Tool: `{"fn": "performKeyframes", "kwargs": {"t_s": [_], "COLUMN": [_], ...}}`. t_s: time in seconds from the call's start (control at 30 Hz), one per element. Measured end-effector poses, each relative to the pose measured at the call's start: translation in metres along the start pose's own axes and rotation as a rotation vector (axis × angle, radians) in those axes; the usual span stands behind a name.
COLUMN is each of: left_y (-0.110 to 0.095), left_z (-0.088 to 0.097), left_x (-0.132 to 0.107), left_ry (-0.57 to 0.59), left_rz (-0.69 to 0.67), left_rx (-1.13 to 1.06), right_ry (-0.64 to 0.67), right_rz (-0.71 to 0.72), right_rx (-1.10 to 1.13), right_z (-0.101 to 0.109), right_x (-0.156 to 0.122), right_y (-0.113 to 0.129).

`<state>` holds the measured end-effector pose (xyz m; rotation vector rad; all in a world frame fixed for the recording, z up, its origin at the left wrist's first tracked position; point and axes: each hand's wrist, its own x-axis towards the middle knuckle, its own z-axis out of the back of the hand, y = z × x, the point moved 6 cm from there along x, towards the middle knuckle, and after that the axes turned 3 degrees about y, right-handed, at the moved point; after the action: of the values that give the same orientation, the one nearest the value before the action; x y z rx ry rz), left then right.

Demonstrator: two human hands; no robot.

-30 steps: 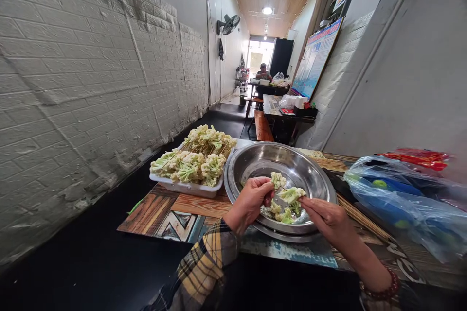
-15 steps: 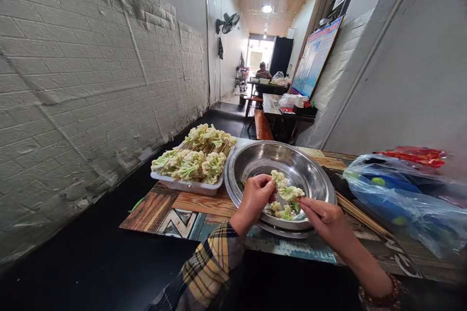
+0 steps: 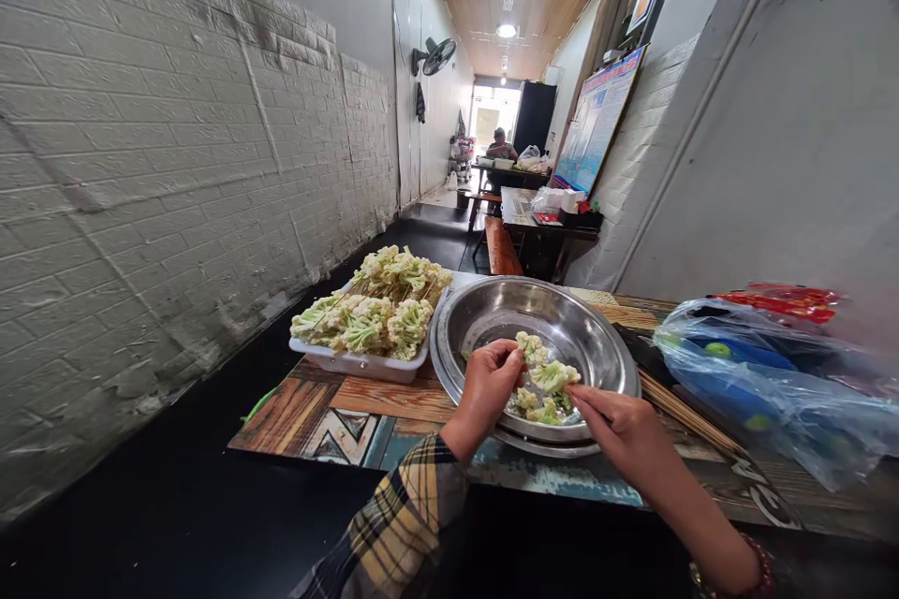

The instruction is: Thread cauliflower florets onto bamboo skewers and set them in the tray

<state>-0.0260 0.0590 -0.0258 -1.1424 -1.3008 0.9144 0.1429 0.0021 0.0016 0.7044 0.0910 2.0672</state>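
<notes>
Head view, left fingers: thumb and forefinger of the left hand [image 3: 484, 398] are drawn nearly together, pinching the edge of a pale cream, knobbly cauliflower floret [image 3: 532, 348]; the other fingers curl in behind.
Right fingers: thumb and fingertips of the right hand [image 3: 622, 426] press together at the right end of a light-green-stemmed cauliflower floret [image 3: 554, 376]; whether a stick runs between the two pieces, I cannot tell.
Held pieces: side by side above the bowl, the right one slightly lower and nearer.
Wrists: a yellow-and-black plaid cloth sleeve [image 3: 414, 496] on the left, a dark red beaded bracelet [image 3: 762, 566] on the right.
Bowl: wide, round, shiny steel bowl [image 3: 506, 304] beneath both hands, with loose cream-and-green floret pieces [image 3: 540, 410] lying in its near part.
Left of bowl: shallow white plastic tray [image 3: 365, 363] heaped with cauliflower on thin sticks [image 3: 365, 323].
Right of bowl: bundle of thin tan wooden sticks [image 3: 692, 412], then a clear, bluish plastic bag [image 3: 793, 393] with a shiny red plastic packet [image 3: 787, 299] behind it.
Tabletop: multicoloured wood-plank-patterned table [image 3: 393, 398] under everything.
Far back: a seated person [image 3: 501, 146] at another table.
</notes>
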Motion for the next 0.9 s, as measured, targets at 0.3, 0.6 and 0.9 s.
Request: {"fn": "performKeyframes", "kwargs": {"t_s": [0.3, 0.6, 0.9], "left_y": [-0.0006, -0.0035, -0.0057], "left_z": [-0.0013, 0.0002, 0.0001], "left_x": [-0.0007, -0.0030, 0.0007], "left_ry": [0.007, -0.061, -0.031], "left_rz": [0.012, -0.071, -0.071], "left_rx": [-0.003, 0.184, 0.233], "right_ry": [-0.055, 0.054, -0.020], "right_rz": [0.007, -0.003, 0.021], "right_rx": [-0.054, -0.182, -0.107], "right_z": [0.0037, 0.0075, 0.0069], "right_x": [-0.0059, -0.0060, -0.0046], "right_y": [-0.0008, 0.0035, 0.0030]}}
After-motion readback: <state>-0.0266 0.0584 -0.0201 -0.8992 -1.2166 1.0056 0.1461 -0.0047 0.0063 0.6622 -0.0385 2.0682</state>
